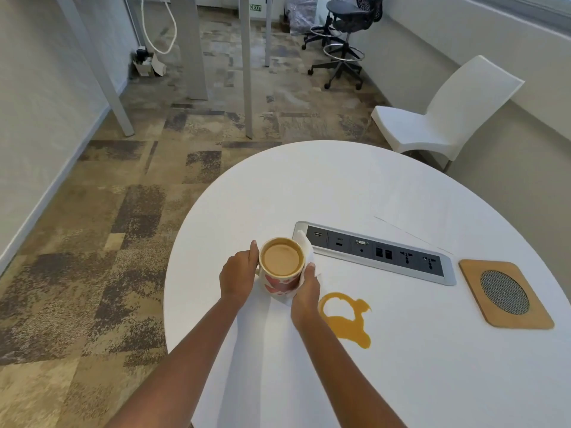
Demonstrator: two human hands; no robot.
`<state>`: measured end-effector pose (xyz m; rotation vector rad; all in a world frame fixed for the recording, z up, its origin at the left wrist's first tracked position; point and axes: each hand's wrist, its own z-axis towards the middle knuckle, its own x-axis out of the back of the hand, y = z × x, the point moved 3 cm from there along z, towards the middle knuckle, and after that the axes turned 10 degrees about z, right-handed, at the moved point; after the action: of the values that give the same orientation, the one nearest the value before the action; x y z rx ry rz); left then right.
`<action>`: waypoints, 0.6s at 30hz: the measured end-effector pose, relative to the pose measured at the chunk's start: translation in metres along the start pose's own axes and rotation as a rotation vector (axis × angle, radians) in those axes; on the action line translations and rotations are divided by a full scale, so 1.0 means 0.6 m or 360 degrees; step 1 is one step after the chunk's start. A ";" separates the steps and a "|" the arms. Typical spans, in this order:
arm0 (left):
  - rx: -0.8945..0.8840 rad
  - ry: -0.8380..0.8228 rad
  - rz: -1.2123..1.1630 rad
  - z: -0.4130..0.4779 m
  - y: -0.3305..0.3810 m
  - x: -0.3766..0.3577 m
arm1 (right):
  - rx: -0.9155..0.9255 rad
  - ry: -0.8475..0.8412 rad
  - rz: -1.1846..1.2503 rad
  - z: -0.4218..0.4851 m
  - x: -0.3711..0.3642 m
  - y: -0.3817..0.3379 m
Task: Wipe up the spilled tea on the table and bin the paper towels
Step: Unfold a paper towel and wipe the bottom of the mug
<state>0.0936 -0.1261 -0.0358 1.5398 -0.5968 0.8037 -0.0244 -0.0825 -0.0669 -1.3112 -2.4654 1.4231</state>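
Spillage of more tea is the main hazard: the mug [281, 267] is filled close to its rim, and the left hand [239, 278] curls round its nine o'clock side while the right hand [306, 291] presses a white paper towel [306, 246] against its three o'clock side. I cannot tell whether the mug's base rests on the table [340, 186] or hangs just above it. A tilt or jolt would likely slop tea over the lip, and a grip through loose paper could slip. The spilled tea [346, 319], a tan ring with a pooled tail, lies just beside the right wrist at about four o'clock from the mug, so a dragged forearm could smear it wider. The recessed socket panel [375, 253] sits near the mug at about two o'clock; liquid pushed that way could run into the ports. No bin shows, so carrying a sodden towel may drip. A wooden square with a mesh disc [506, 295] lies at three o'clock. Readable writing is scarce: a green sign [255, 8] at twelve o'clock, far down the room, reads EXIT; the mug's red pattern carries no legible words, and the panel's markings are too small to read.
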 end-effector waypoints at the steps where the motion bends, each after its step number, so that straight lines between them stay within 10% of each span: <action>1: 0.0001 -0.0008 0.0003 0.000 0.000 0.000 | 0.0083 0.0067 -0.0023 -0.007 0.000 0.004; 18: -0.0081 -0.0035 0.0146 0.003 0.000 0.001 | 0.0204 0.0521 -0.0306 -0.068 -0.014 0.034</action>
<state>0.0939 -0.1277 -0.0354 1.4848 -0.7032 0.8357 0.0104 -0.0542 -0.0543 -1.1405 -2.1821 1.1916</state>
